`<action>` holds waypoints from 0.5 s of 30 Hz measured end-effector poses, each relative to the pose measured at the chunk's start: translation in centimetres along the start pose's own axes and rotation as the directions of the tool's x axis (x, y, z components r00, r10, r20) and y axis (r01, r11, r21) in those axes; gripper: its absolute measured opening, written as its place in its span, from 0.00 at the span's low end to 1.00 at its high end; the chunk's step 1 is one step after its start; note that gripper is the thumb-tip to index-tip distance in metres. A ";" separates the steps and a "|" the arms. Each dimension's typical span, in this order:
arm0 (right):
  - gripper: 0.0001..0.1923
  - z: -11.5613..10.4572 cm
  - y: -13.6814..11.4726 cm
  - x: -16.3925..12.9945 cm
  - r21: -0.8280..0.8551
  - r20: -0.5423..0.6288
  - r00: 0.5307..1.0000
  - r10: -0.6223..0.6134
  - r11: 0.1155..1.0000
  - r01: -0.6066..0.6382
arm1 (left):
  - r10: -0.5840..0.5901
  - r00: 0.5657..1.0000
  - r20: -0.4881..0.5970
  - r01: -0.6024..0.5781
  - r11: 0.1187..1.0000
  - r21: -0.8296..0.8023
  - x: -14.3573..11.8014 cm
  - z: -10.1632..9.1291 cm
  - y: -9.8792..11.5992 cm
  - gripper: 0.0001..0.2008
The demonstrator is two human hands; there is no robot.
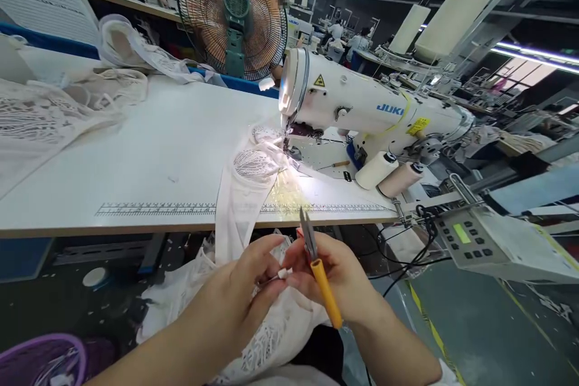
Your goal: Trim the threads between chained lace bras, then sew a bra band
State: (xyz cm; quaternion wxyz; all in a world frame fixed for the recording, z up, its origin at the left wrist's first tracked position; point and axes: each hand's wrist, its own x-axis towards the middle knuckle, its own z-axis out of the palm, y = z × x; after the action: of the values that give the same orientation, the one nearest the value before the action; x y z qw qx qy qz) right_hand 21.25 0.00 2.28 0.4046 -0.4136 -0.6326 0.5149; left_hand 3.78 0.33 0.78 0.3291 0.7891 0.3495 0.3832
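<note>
My left hand (246,292) and my right hand (339,277) meet below the table's front edge, over my lap. Both pinch a small white piece (284,273) between their fingertips. My right hand also holds thread snips (319,265) with an orange handle, blades pointing up. White lace fabric (246,187) runs from under the needle of the white sewing machine (362,108), over the table edge and down into my lap beneath both hands.
The white table (158,151) has a printed ruler along its front. More lace (54,108) is piled at its left. A fan (233,12) stands behind. Two thread cones (389,174) lie by the machine, a control panel (470,235) sits right, a purple basket (43,359) bottom left.
</note>
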 end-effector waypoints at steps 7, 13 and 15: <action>0.13 1.0 0.0 1.7 0.052 -0.035 0.996 0.084 0.995 -0.082 | -0.141 0.988 -0.064 0.150 0.973 0.175 -0.9 -0.6 -0.3 0.16; 0.14 1.5 0.4 2.4 0.056 -0.024 0.999 0.048 0.997 -0.047 | -0.297 0.954 -0.051 0.301 0.940 0.161 -0.7 -1.1 -0.2 0.09; 0.13 1.2 1.0 2.6 0.008 0.019 1.000 0.023 1.000 -0.024 | -0.419 0.905 -0.070 0.422 0.906 0.025 -0.5 -1.7 -0.3 0.09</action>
State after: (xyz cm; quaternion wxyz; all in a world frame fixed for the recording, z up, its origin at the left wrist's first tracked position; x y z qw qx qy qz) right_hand 19.38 2.17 1.38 0.3940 -0.4144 -0.6295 0.5260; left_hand 2.07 0.56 1.19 0.3770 0.6894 0.5289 0.3208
